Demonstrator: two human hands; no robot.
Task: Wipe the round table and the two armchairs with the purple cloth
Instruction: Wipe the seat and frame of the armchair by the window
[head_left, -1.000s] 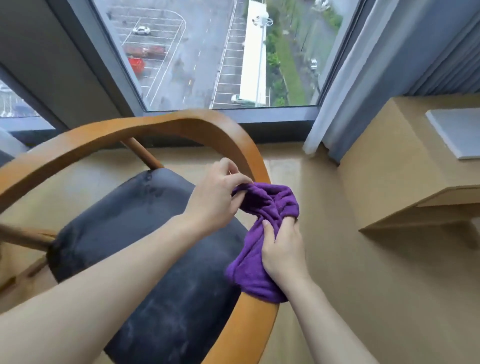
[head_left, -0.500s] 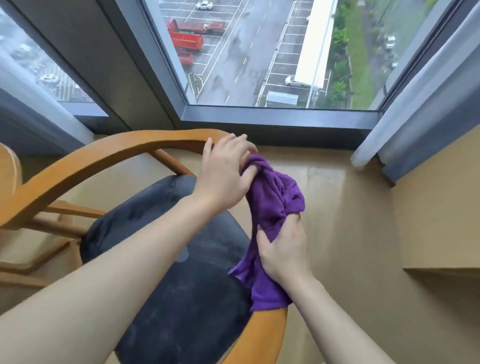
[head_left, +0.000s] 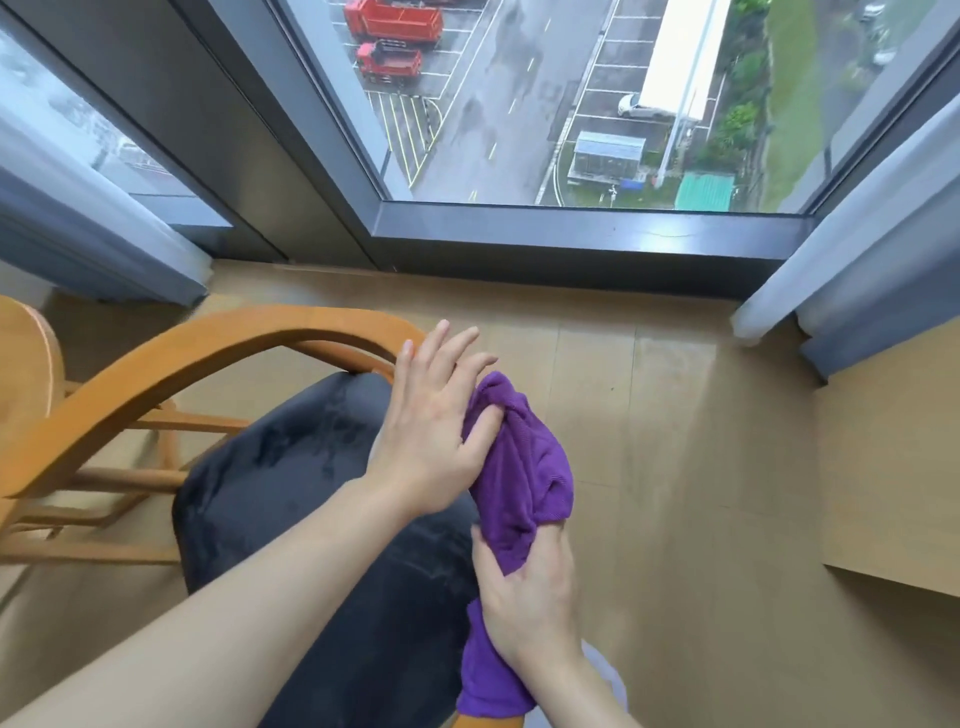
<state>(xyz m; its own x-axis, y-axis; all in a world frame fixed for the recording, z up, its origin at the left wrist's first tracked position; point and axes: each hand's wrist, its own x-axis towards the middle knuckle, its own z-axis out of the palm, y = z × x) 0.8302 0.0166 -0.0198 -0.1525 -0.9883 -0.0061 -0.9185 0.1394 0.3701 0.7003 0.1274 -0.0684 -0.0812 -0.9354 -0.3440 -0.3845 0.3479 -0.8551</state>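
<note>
An armchair with a curved wooden frame (head_left: 208, 353) and a dark blue-grey seat cushion (head_left: 291, 499) stands below me at the left. The purple cloth (head_left: 524, 467) is bunched over the chair's right arm. My right hand (head_left: 524, 587) grips the cloth from below. Above it, my left hand (head_left: 436, 431) has straight, spread fingers, and its thumb presses into the top of the cloth. At the far left edge a second wooden piece (head_left: 26, 358) shows. The round table is out of view.
A large corner window with a dark sill (head_left: 571, 244) lies ahead. Grey curtains hang at the left (head_left: 88, 228) and right (head_left: 857, 270). A beige cabinet (head_left: 893, 467) stands at the right. Light wooden floor (head_left: 675, 441) lies between chair and cabinet.
My view has tilted up and leftward toward the window. My left hand let go its pinch on the cloth and spread its fingers flat. The right hand keeps hold of the cloth.
</note>
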